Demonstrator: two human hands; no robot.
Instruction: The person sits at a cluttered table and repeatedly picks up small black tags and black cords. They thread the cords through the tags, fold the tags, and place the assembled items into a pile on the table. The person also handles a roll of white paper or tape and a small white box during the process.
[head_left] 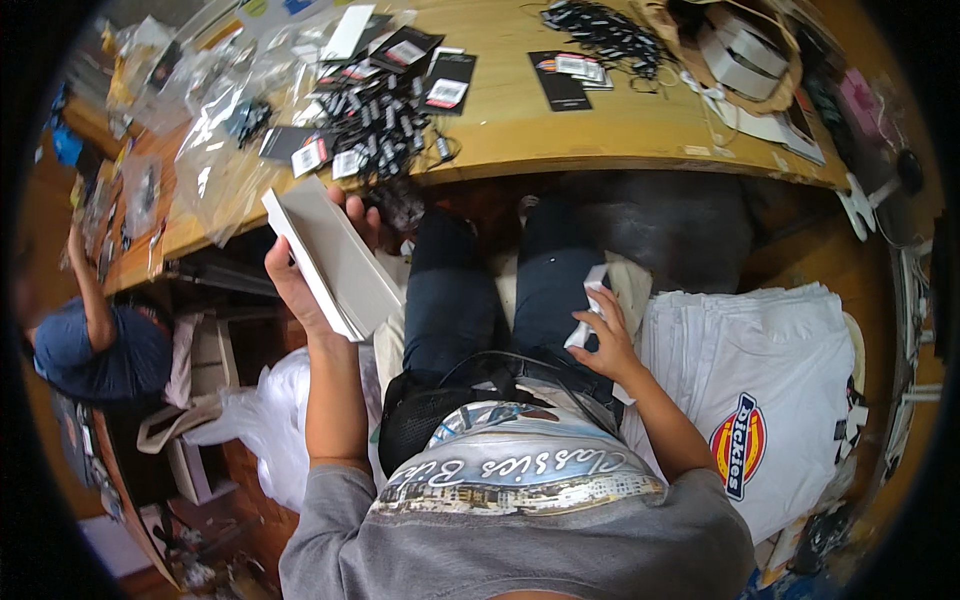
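My left hand [300, 295] is closed around a flat, open white cardboard box or tray [345, 262] with a grey inside, held tilted above my left thigh. The thumb lies along its near left side, and fingertips show past its far edge. Over my right thigh, my right hand [615, 345] pinches a small white folded piece [596, 277], perhaps card or paper. Its ends stick out on both sides of the fingers; the middle is hidden. Beyond the box, black hang tags with cords [375, 125] lie heaped at the table's edge.
The yellow wooden table [490, 130] spans the far side. More black tags [570, 75] and a bag holding white boxes [745, 60] lie on it. Folded white shirts [680, 350] are stacked at my right. A plastic bag [285, 420] and another person [105, 345] are at my left.
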